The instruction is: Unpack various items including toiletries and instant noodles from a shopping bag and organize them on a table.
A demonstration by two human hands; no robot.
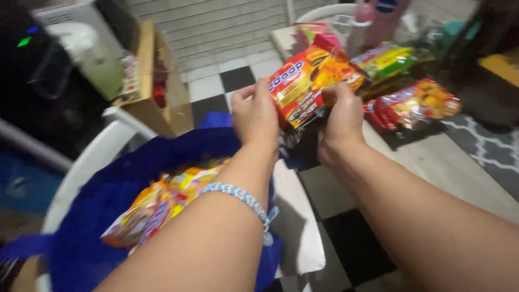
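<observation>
both hands hold one red and yellow snack packet [305,86] up in the air, above the gap between the blue bag [108,194] on the white chair [81,167] and the near edge of the table [432,157]. the left hand [257,116] is closed on the packet's left edge, fingers curled round it; the right hand [341,113] pinches the lower right edge from below. the packet looks light and thin, a crinkly plastic wrapper that probably bends easily and is a bit slick, with brittle contents likely to crush if squeezed, so the sealed edges seem the best places to hold. more packets [162,203] lie in the bag, and others [416,103] rest on the table near its near edge.
</observation>
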